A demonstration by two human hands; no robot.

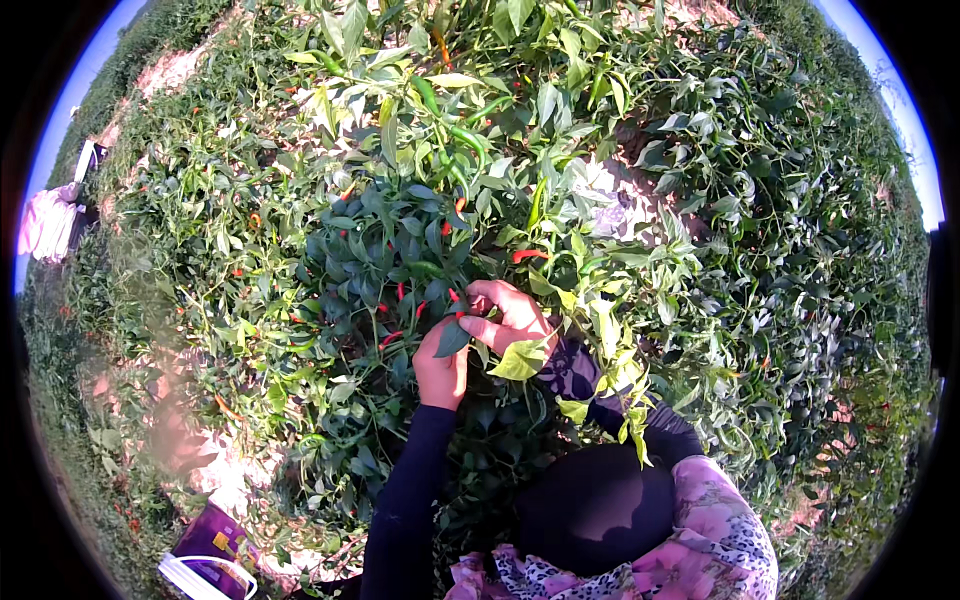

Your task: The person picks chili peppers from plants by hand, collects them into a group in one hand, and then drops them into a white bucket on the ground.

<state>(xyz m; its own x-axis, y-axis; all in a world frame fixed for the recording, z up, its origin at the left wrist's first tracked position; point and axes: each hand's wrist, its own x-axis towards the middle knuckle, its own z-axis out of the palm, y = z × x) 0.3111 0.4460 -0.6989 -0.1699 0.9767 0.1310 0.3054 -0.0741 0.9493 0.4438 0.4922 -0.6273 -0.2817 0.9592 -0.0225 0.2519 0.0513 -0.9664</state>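
Note:
My right hand (517,319) reaches in from the right, with thumb and curled fingers closed about a small red chili pepper (454,295) on the plant. Right beside it, my left hand (442,371) is raised among the leaves; a dark green leaf (451,339) covers part of its fingers, so its hold is hidden. More red chili peppers hang just left of the hands, one of them low down (390,340). Beyond my right hand lies another red chili pepper (530,256). Green chili peppers (469,140) hang farther up the plants.
Dense chili plants (750,225) surround me. At lower left, a purple container (214,551) with white handles sits on the ground. A pale, cloth-like bundle (51,225) stands at the far left. A yellow-green leafy stem (637,420) crosses my right sleeve.

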